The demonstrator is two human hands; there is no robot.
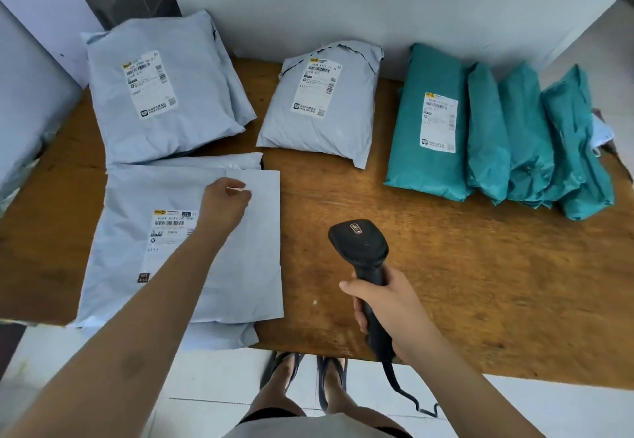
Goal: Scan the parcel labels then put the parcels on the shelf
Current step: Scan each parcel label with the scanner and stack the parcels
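Left hand: on near grey parcel, fingers curled against the film; pinching or just resting, cannot tell.
Right hand: wrapped round scanner handle, head over bare table, right of that parcel.
Label: face up, right part hidden under left forearm.
Step, likely: scan this label.
Doing it well: clear forearm off barcode, flatten film, swing scanner head left, hold steady.

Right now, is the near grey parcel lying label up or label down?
Label up. On the near grey parcel, the white label, barcode visible, faces the camera; the left forearm covers part.
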